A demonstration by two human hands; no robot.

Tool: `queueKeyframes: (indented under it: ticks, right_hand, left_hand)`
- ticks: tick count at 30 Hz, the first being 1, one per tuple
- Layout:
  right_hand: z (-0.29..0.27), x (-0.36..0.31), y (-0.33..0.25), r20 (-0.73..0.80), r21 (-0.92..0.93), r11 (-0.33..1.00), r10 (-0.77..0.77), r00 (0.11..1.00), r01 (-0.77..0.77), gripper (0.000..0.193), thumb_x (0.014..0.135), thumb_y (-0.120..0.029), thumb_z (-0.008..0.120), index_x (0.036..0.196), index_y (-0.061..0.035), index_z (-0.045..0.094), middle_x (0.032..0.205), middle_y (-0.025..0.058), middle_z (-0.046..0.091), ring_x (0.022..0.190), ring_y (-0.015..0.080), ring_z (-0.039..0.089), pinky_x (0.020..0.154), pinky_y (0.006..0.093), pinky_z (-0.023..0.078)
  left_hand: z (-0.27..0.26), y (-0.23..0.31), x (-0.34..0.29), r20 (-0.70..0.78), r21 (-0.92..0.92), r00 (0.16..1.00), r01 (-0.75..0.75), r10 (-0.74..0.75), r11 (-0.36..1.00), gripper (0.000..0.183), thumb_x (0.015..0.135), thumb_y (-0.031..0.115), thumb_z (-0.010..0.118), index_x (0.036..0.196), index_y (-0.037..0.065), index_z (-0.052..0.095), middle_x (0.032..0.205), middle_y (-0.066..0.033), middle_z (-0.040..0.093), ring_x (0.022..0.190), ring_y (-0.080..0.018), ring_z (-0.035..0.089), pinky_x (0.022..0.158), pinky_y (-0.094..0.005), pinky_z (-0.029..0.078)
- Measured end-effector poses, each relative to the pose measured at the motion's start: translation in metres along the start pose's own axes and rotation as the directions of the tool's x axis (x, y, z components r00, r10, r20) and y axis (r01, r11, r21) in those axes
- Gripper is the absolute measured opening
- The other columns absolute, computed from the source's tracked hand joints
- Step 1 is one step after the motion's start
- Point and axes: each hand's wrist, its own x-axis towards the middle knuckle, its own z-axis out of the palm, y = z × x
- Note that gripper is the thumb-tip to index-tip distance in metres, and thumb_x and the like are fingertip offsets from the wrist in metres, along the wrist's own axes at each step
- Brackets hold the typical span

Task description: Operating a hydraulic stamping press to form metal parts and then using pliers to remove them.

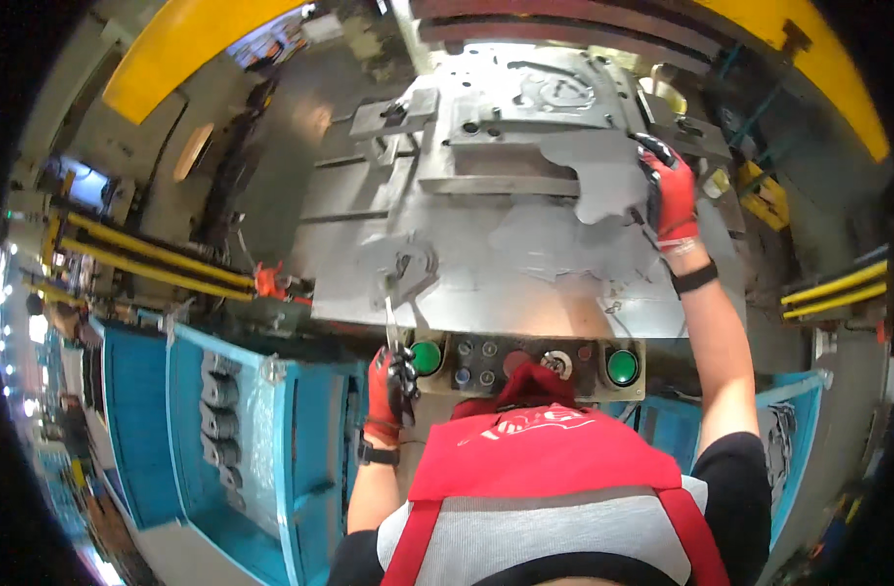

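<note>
My right hand, in a red and black work glove, reaches over the far right of the machine bed. Its fingers are closed on the right edge of a flat, grey sheet metal blank with a curved outline. The blank lies beside a raised metal block on the bed. My left hand, gloved alike, is closed around a slim, light-coloured metal tool near the bed's front edge. The tool's far tip points at a flat, irregular metal piece on the bed; whether they touch I cannot tell.
A control panel with two green buttons sits in front of me. A die plate fills the back of the metal bed. Blue bins with metal parts stand at the left. Yellow guard rails flank the machine.
</note>
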Motion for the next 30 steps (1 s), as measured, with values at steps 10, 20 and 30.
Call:
queueKeyframes:
  ticks: [10,20,30]
  right_hand:
    - [0.042,0.122,0.051,-0.263,-0.119,0.993,-0.057,0.963,0.026,0.021,0.071,-0.013,0.068,0.088,-0.0005,0.065,0.08,0.0035,0.064,0.068,0.0113,0.056,0.065,0.0254,0.044]
    - [0.107,0.16,0.065,-0.209,-0.49,0.869,-0.043,0.977,-0.066,0.022,0.068,-0.016,0.066,0.08,0.0028,0.064,0.07,0.011,0.063,0.064,0.0185,0.058,0.062,0.0324,0.045]
    - [0.059,0.072,0.0,0.13,-0.722,0.6,-0.373,0.919,0.345,0.027,0.074,-0.016,0.063,0.1,-0.0075,0.064,0.095,0.0189,0.061,0.09,0.0311,0.057,0.079,0.0347,0.044]
  left_hand:
    - [0.001,0.018,0.002,-0.023,-0.095,0.997,-0.071,0.069,0.993,0.017,0.087,0.023,0.051,0.088,0.006,0.054,0.056,-0.0003,0.048,0.039,-0.0078,0.043,0.034,-0.021,0.034]
    - [-0.004,0.027,-0.01,-0.129,-0.117,0.991,-0.055,0.04,0.992,0.025,0.091,0.029,0.044,0.089,0.006,0.053,0.054,-0.0016,0.046,0.037,-0.0081,0.042,0.033,-0.0214,0.034]
    - [-0.046,-0.012,0.022,-0.306,0.006,0.927,-0.225,0.216,0.974,0.033,0.089,0.033,0.05,0.107,0.007,0.046,0.09,-0.0037,0.055,0.056,-0.0098,0.05,0.045,-0.0219,0.039]
